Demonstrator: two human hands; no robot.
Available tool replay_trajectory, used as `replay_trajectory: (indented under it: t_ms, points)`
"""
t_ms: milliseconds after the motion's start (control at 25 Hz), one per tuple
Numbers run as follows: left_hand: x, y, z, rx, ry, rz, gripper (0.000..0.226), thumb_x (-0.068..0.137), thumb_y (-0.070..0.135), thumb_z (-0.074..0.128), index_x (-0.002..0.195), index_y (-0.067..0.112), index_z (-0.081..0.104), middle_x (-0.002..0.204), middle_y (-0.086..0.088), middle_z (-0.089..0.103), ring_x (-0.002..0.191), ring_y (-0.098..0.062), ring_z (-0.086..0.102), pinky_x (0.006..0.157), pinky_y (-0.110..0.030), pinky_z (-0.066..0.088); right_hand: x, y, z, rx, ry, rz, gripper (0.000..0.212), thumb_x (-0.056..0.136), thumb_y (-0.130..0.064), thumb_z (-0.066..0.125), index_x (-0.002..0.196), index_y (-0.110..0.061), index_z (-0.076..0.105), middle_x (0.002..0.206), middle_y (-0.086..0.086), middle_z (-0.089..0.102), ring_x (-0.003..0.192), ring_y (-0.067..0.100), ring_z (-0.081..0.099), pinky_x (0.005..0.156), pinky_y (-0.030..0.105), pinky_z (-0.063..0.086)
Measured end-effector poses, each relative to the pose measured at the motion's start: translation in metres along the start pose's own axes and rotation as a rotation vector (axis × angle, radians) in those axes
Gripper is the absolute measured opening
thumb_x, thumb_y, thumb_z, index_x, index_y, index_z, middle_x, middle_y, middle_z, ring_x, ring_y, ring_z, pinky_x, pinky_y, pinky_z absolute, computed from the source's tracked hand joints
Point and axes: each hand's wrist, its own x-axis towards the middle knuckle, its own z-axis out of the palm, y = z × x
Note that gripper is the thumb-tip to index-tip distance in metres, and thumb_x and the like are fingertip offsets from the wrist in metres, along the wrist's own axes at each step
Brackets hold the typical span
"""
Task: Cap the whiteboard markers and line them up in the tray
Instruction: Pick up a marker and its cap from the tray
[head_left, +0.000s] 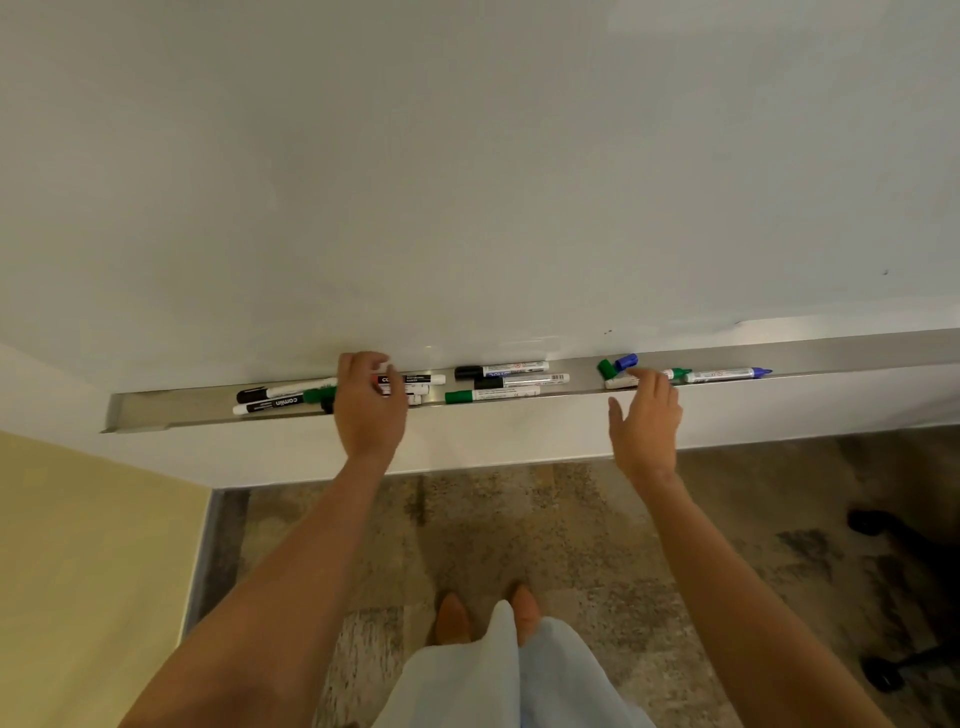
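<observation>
The markers (496, 383) are lying scattered along the brushed-metal tray (831, 358) under the whiteboard (467, 182): light, stiff, smooth plastic barrels that will likely roll, best pinched mid-barrel. The left hand (370, 402) is curling its fingers over one cluster; the right hand (645, 415) is hovering spread near two loose caps (616, 365).
</observation>
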Motion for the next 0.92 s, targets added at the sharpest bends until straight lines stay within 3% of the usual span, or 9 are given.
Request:
replay_trajectory:
  t_ms: [160,320,400,560,720,920]
  points:
    - [-0.011,0.032,0.031,-0.033,-0.217,0.255,0.004,0.09,0.01,0.059,0.093,0.01,0.062,0.098,0.0,0.055,0.067,-0.01,0.053,0.056,-0.023,0.048,0.038,0.032,-0.026,-0.164,-0.168,-0.198,0.037,0.09,-0.033,0.065,0.122,-0.015,0.057,0.12,0.004,0.058,0.116,0.026,0.048,0.102,0.041,0.029]
    - [-0.024,0.061,0.067,-0.027,-0.443,0.499,0.009,0.09,0.013,0.057,0.097,0.013,0.063,0.097,0.005,0.055,0.07,-0.002,0.048,0.059,-0.013,0.042,0.071,0.04,-0.048,-0.248,-0.364,-0.37,0.029,0.086,-0.03,0.07,0.114,-0.022,0.064,0.115,-0.003,0.062,0.111,0.02,0.051,0.096,0.034,0.024]
    - [-0.031,0.077,0.087,-0.043,-0.56,0.557,0.015,0.091,0.015,0.056,0.102,0.013,0.066,0.101,0.005,0.058,0.079,-0.004,0.053,0.065,-0.018,0.049,0.079,0.038,-0.052,-0.246,-0.42,-0.414,0.025,0.084,-0.027,0.072,0.109,-0.022,0.068,0.11,-0.002,0.063,0.106,0.02,0.053,0.094,0.033,0.026]
    - [-0.032,0.105,0.123,-0.005,-0.727,0.658,0.026,0.091,0.007,0.051,0.112,0.009,0.067,0.109,-0.001,0.063,0.101,-0.013,0.055,0.084,-0.026,0.049,0.074,0.036,-0.055,0.146,-0.315,-0.446,0.019,0.081,-0.013,0.075,0.1,-0.009,0.073,0.097,0.005,0.064,0.088,0.02,0.057,0.081,0.033,0.047]
    - [-0.026,0.122,0.154,0.272,-0.811,0.745,0.042,0.087,-0.007,0.047,0.127,0.0,0.058,0.122,-0.013,0.061,0.114,-0.027,0.051,0.1,-0.036,0.042,0.058,0.035,-0.056,0.495,0.052,-0.146,0.02,0.084,-0.021,0.073,0.101,-0.013,0.067,0.092,-0.003,0.062,0.08,0.006,0.057,0.073,0.012,0.047]
    - [-0.03,0.138,0.174,0.484,-0.888,0.809,0.048,0.085,-0.013,0.047,0.131,0.003,0.05,0.125,-0.013,0.055,0.108,-0.03,0.054,0.086,-0.043,0.051,0.048,0.034,-0.055,0.911,0.273,0.339,0.018,0.087,-0.031,0.069,0.096,-0.016,0.068,0.073,-0.004,0.058,0.07,0.007,0.053,0.071,0.018,0.049]
